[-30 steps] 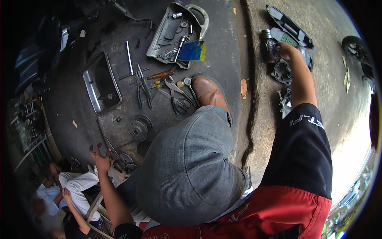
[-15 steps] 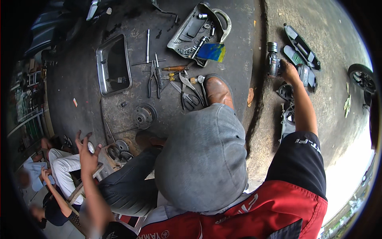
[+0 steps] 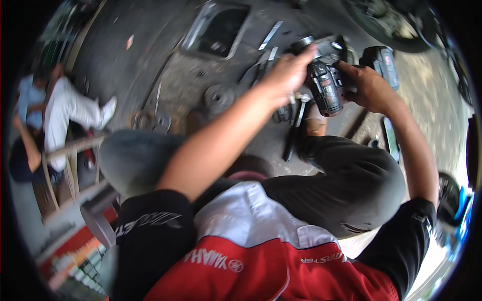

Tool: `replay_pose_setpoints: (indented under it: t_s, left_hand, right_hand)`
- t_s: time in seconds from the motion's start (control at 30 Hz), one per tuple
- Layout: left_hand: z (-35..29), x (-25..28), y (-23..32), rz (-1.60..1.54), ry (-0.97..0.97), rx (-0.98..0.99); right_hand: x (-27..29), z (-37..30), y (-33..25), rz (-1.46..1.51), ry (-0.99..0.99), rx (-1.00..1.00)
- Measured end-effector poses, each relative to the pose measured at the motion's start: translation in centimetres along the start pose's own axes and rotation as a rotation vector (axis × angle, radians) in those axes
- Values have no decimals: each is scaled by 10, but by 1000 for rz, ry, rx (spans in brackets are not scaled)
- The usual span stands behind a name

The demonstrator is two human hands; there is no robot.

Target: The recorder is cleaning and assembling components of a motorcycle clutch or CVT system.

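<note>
A dark cordless impact wrench [image 3: 327,90] is held up in front of me, above the tools on the ground. My right hand [image 3: 369,86] is closed round its handle, with the black battery [image 3: 384,66] showing beyond the knuckles. At the front end sits a metal socket [image 3: 302,44]. My left hand [image 3: 287,75] wraps round that end, fingers partly hidden behind the tool. Below the hands, a long dark-handled tool [image 3: 291,138] with a bright head lies near my brown boot [image 3: 316,124]. Other hand tools there are blurred and partly covered.
A metal tray [image 3: 189,41] lies at the far left of the tools, and a round metal hub [image 3: 219,98] nearer me. A wheel [image 3: 401,46] is at the far right. On the left, a person in pale trousers [image 3: 59,113] sits by a wooden bench [image 3: 75,145].
The impact wrench has come up off the ground at the right to the middle in my right hand. My left hand has swung across from the left onto its socket end. My view has shifted.
</note>
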State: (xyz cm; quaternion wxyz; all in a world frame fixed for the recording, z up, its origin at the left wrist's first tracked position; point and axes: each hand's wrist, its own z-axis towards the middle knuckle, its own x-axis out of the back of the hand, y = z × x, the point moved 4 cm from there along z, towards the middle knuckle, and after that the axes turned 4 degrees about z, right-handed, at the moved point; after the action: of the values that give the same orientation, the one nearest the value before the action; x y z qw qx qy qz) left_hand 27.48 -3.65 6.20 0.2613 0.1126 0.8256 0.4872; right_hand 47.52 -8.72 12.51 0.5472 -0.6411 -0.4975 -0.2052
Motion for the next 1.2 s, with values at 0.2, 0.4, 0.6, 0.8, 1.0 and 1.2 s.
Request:
replay_pose_setpoints:
  t_s: [0.2,0.4,0.6,0.8,1.0,1.2]
  left_hand:
    - [-50,74,-71,-609,418,118]
    - [-76,168,-157,-557,503,264]
    - [-71,228,-195,-432,534,376]
    - [-64,246,-208,-514,533,441]
    - [-69,263,-201,-578,485,494]
    - [-70,280,-204,-480,463,584]
  right_hand:
    - [-48,90,-97,-124,-558,245]
    - [-174,144,-113,176,-869,-31]
    - [-223,187,-124,232,-833,-162]
    - [-233,217,-135,114,-902,-277]
    - [-222,231,-157,204,-1015,-58]
    - [-214,250,-166,44,-862,104]
